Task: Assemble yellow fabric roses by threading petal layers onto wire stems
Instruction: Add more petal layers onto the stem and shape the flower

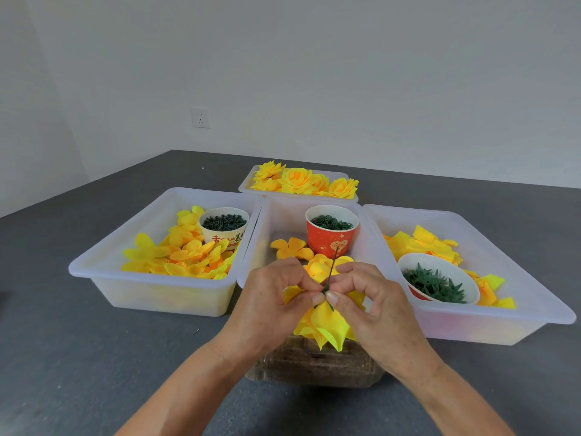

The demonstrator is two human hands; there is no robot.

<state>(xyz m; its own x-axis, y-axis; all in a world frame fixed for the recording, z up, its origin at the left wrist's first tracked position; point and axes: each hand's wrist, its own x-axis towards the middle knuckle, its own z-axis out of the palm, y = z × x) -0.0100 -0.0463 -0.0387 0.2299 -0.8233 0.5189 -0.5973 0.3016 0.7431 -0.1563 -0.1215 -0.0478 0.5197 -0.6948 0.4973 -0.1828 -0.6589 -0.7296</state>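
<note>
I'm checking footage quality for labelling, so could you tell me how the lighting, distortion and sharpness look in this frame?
Head view: soft, even light with no glare; the hands cast only a faint shadow on the grey table; wide-angle bowing curves the table's far edge; the left hand, right hand and green wire stem are reasonably sharp, with slight softness overall.

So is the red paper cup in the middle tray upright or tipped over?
Upright. The red cup stands in the middle tray with its round mouth facing up, and dark green rings fill it near the rim.
</note>
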